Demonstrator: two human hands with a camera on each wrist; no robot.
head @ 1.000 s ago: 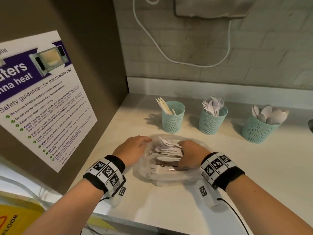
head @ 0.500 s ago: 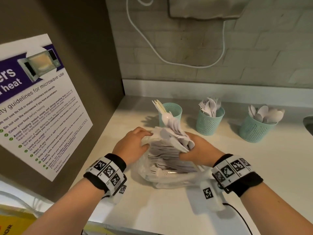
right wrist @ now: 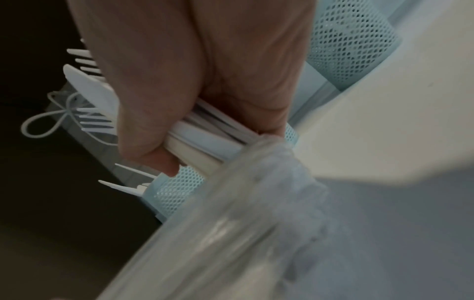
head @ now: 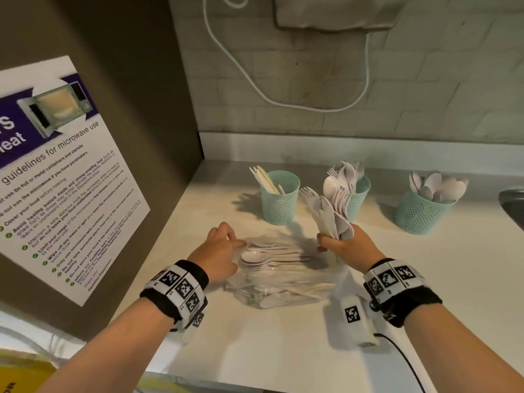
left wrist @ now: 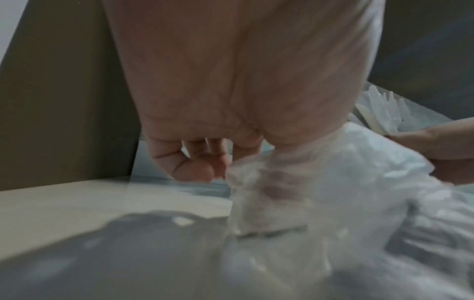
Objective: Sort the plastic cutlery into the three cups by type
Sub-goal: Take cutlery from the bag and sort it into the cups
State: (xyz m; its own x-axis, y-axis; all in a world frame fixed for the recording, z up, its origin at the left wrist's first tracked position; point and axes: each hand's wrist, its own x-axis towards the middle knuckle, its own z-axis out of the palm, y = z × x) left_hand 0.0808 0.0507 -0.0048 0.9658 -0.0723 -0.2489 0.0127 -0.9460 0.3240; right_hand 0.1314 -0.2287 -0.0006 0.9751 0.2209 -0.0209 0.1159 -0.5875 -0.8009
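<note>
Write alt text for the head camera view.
The right hand grips a bundle of white plastic cutlery upright over a clear bag that the left hand touches; three teal cups stand behind.

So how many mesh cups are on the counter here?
3, in a row near the wall: left cup holding knives, middle cup holding forks, partly behind the bundle in the right hand, right cup holding spoons. None appears hidden.

Your right hand point(head: 344, 245) is raised, fingers curled tight round a fistful of cutlery point(head: 330, 207); your left hand point(head: 218, 251) lies low, knuckles up, fingers loosely bent, both wrists banded
</note>
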